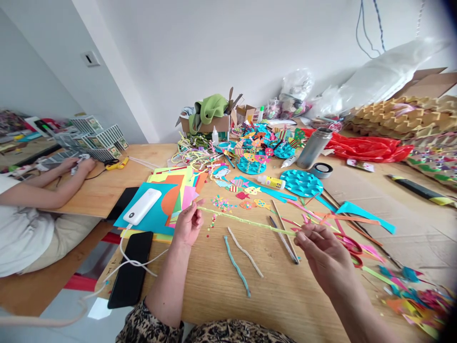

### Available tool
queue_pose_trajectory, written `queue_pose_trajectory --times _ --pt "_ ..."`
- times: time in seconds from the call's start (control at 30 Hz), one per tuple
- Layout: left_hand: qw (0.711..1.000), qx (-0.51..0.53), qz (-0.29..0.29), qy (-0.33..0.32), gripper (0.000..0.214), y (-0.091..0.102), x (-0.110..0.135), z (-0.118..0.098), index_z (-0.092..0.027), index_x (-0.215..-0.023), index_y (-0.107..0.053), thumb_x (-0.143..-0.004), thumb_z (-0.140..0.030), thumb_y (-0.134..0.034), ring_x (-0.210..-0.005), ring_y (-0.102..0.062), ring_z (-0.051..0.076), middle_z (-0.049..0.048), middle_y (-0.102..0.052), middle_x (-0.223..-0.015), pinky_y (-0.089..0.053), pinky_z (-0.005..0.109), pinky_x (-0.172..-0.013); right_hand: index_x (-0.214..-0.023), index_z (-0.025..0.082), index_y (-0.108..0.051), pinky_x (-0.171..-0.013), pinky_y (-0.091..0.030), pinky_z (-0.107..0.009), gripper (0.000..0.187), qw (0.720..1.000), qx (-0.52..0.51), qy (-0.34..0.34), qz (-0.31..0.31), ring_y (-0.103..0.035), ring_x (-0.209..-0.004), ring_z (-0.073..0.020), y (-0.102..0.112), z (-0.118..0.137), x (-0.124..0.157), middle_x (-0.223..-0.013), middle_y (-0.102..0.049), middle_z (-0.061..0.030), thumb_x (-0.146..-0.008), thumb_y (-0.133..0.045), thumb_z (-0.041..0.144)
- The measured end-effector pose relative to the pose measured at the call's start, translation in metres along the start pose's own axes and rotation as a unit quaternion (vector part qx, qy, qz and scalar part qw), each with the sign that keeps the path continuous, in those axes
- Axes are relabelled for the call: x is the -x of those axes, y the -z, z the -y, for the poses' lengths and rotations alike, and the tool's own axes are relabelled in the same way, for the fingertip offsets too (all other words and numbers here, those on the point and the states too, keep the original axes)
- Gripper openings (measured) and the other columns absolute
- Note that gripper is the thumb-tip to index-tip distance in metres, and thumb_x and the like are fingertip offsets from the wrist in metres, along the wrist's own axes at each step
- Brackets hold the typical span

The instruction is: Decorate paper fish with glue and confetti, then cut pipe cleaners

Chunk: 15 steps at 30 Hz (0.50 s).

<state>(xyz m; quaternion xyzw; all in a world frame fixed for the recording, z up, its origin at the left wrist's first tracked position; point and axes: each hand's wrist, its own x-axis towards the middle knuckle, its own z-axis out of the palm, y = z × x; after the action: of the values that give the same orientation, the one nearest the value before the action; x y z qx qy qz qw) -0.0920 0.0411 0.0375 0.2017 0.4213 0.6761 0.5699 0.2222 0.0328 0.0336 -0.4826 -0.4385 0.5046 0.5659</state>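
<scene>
My left hand (pixel 188 223) pinches one end of a long yellow-green twisted paper stick (pixel 246 221), and my right hand (pixel 323 250) pinches the other end. The stick is stretched nearly level between them, just above the wooden table (pixel 221 290). Below it lie a blue twisted stick (pixel 236 266) and a whitish twisted stick (pixel 245 252). Thin wooden skewers (pixel 283 228) lie close to my right hand.
A white power bank (pixel 142 206) rests on a stack of coloured paper (pixel 174 190), a black phone (pixel 131 268) beside it. Blue paper discs (pixel 301 183), paper fish, glue bottles (pixel 271 181), a metal flask (pixel 314 147), tape and paper strips crowd the table. Another person (pixel 24 219) works at far left.
</scene>
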Motion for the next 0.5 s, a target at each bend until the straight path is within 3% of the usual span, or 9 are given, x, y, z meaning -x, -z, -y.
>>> queue_pose_trajectory --times 0.1,0.27,0.5 --pt "0.999 -0.018 -0.024 -0.023 0.045 0.002 -0.002 0.003 -0.010 -0.089 -0.073 -0.065 -0.046 -0.083 -0.037 -0.038 0.002 -0.0041 -0.052 -0.049 -0.022 0.014 -0.034 -0.083 0.023 -0.056 -0.056 -0.046 -0.026 0.029 0.994 0.091 0.055 0.008 -0.055 -0.065 -0.0139 0.001 0.002 0.007 -0.072 -0.058 -0.0002 -0.074 -0.075 0.043" --pt "0.992 -0.044 -0.089 -0.072 0.045 0.006 -0.008 0.006 -0.011 -0.080 -0.073 -0.059 -0.050 -0.085 -0.031 -0.034 0.001 -0.0058 -0.049 -0.043 -0.015 0.016 -0.031 -0.083 0.024 -0.055 -0.055 -0.043 -0.030 0.016 0.951 0.257 0.169 0.022 -0.051 -0.063 -0.0159 -0.002 -0.003 0.025 -0.071 -0.055 -0.0015 -0.087 -0.061 0.038" --pt "0.997 -0.029 -0.058 -0.049 0.053 0.005 -0.005 -0.005 -0.012 -0.089 -0.073 -0.055 -0.051 -0.087 -0.043 -0.048 0.005 -0.0015 -0.058 -0.055 -0.031 0.015 -0.038 -0.081 0.022 -0.057 -0.053 -0.048 -0.028 0.026 0.969 0.221 0.103 0.046 -0.057 -0.062 -0.0160 0.004 -0.006 0.017 -0.072 -0.060 -0.0028 -0.081 -0.067 0.046"
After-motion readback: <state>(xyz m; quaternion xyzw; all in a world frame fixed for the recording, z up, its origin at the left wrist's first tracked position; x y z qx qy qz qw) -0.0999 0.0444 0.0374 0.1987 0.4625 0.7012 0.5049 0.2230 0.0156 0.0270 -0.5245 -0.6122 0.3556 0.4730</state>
